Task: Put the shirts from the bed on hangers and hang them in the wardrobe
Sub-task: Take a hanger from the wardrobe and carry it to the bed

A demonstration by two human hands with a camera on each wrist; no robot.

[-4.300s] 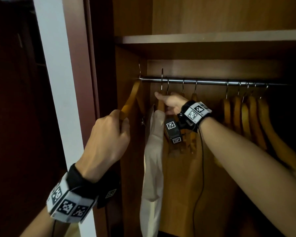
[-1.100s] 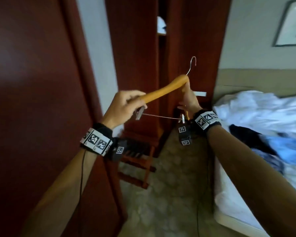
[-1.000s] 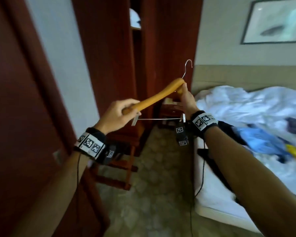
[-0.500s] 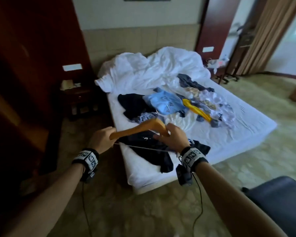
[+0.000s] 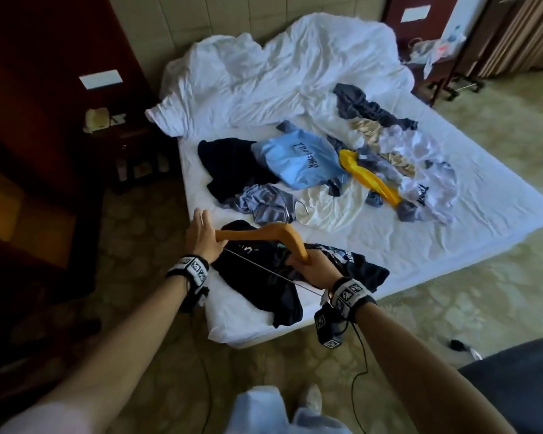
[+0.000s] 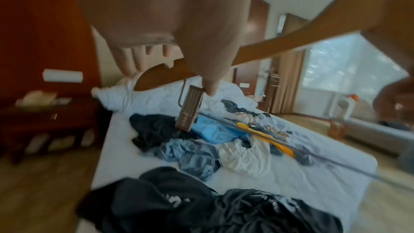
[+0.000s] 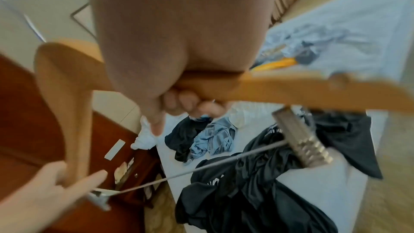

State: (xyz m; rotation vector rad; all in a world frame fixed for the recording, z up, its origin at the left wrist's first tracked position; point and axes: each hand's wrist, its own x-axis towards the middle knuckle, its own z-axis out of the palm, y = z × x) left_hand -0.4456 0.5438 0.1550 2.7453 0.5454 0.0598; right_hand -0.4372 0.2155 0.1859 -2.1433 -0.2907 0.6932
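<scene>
Bed, white sheet: crumpled duvet at head; black shirt near foot corner; mixed shirts mid-mattress.

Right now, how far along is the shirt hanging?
Early. Nothing here shows a finished shirt. In hand: the bare wooden hanger, gripped by the right hand, the left hand open against its other end. Left: the black shirt beneath it, the light blue shirt and the other clothes on the bed.

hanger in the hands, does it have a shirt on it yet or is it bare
Bare. The wooden hanger carries no cloth; the black shirt lies crumpled on the bed beneath it.
</scene>
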